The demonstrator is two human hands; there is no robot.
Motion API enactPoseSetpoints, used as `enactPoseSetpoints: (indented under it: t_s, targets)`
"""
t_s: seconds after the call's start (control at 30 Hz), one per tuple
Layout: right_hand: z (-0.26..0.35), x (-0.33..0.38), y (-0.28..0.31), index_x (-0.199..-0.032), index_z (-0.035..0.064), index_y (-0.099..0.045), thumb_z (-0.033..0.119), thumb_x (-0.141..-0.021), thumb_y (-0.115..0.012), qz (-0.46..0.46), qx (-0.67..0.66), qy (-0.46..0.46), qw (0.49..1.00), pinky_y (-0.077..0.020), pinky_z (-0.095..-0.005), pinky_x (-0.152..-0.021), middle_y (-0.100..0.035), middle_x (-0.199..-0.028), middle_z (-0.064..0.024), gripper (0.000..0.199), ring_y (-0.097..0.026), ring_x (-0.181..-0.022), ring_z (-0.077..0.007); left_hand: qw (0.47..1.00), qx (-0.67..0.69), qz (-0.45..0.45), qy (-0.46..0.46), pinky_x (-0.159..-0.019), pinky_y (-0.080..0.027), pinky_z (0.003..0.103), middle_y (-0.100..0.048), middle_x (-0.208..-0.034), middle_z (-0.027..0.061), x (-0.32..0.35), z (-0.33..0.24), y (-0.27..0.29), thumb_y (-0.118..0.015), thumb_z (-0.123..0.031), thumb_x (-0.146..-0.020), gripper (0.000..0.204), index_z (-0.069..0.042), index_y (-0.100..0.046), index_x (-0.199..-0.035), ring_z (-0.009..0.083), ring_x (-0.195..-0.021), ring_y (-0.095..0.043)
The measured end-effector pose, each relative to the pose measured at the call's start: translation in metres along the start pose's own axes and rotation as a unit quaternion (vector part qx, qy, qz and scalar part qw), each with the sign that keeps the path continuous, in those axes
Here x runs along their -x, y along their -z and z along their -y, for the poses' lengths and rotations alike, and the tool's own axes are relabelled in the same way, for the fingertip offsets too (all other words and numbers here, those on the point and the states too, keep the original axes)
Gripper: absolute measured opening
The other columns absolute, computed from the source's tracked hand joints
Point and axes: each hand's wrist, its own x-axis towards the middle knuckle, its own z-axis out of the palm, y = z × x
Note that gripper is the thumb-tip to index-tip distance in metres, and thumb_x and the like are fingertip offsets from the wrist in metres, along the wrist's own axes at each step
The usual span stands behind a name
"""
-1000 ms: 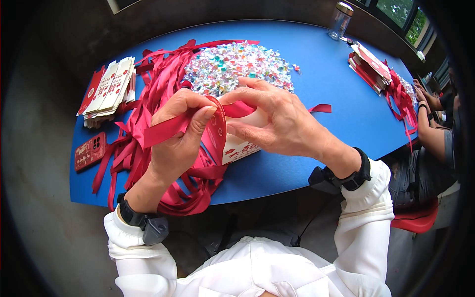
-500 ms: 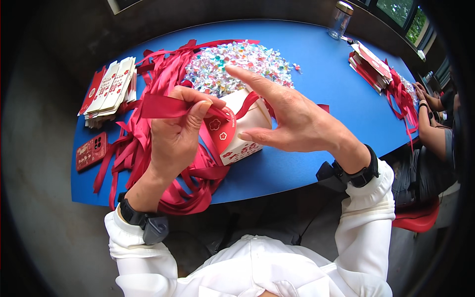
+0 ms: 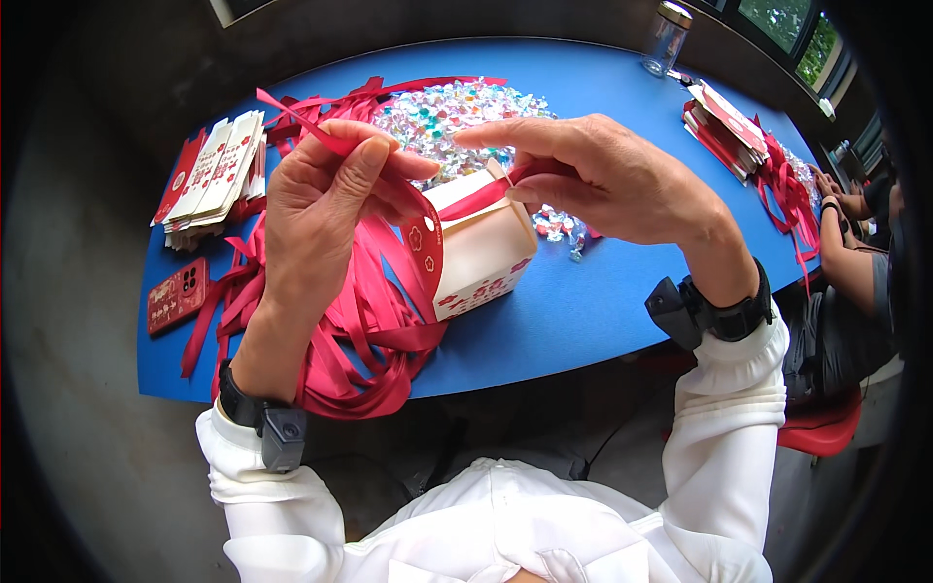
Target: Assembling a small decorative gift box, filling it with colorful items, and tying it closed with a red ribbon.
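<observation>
While the left hand [image 3: 326, 209] and right hand [image 3: 607, 175] pinch a red ribbon [image 3: 428, 219] over the small white box [image 3: 483, 255], bare blue table [image 3: 593, 311] stretches toward the near edge.

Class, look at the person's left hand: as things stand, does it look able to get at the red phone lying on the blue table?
Probably not at once: the left hand is pinching red ribbon above the box. The way to the phone looks open, so letting go should free it.
</observation>
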Motion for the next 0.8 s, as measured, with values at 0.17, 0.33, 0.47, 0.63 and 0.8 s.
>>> enactPoseSetpoints:
  t_s: [0.17,0.33,0.47,0.63,0.8]
  targets:
    - [0.015,-0.012,-0.001,-0.138,0.0074,-0.048,0.002,-0.094,-0.055,0.01,-0.009,0.023,1.0,-0.0512,-0.0416,-0.075,-0.067,-0.092,-0.0174,0.045,-0.067,-0.083,-0.0286,1.0,-0.006,0.008,0.025,-0.062,-0.06,0.027,-0.074,-0.091,0.0138,-0.011,-0.003,-0.006,-0.057,-0.018,-0.101,0.017,-0.004,-0.063,-0.11,0.0165,-0.073,-0.072]
    - [0.01,-0.015,-0.015,-0.144,0.0089,-0.039,0.004,-0.096,-0.055,0.012,-0.107,0.006,0.994,-0.0522,-0.0409,-0.075,-0.068,-0.095,-0.0173,0.052,-0.067,-0.084,-0.0282,0.999,0.034,0.024,0.033,-0.07,-0.064,0.032,-0.072,-0.093,0.0145,-0.014,0.005,-0.011,-0.057,-0.013,-0.101,0.028,-0.004,-0.055,-0.127,0.0201,-0.081,-0.073]
    - [0.006,-0.019,-0.025,-0.142,0.0088,-0.046,0.007,-0.096,-0.057,-0.049,-0.091,0.035,0.994,-0.0542,-0.0379,-0.076,-0.069,-0.097,-0.0161,0.047,-0.068,-0.084,-0.0265,0.999,0.018,0.025,0.042,-0.074,-0.065,0.036,-0.071,-0.096,0.0165,-0.009,0.003,-0.018,-0.055,-0.011,-0.101,0.04,-0.004,-0.043,-0.139,0.0244,-0.087,-0.073]
    - [0.021,-0.033,-0.022,-0.131,0.007,-0.059,0.009,-0.098,-0.061,-0.023,-0.21,-0.036,0.977,-0.0505,-0.0238,-0.064,-0.063,-0.079,-0.0011,0.032,-0.058,-0.069,-0.0061,0.999,-0.027,0.016,0.008,-0.075,-0.065,0.034,-0.071,-0.098,0.0158,-0.004,-0.002,-0.02,-0.055,-0.016,-0.101,0.051,-0.004,-0.036,-0.147,0.0258,-0.09,-0.073]
    - [0.014,-0.035,-0.026,-0.11,0.0034,-0.06,0.014,-0.1,-0.06,-0.051,-0.243,-0.068,0.966,-0.0487,-0.0228,-0.06,-0.061,-0.077,0.0005,0.015,-0.055,-0.067,-0.0039,0.998,-0.003,0.052,0.031,-0.077,-0.065,0.035,-0.07,-0.105,0.017,-0.003,-0.002,-0.018,-0.055,-0.02,-0.101,0.057,0.0,-0.03,-0.148,0.0275,-0.098,-0.072]
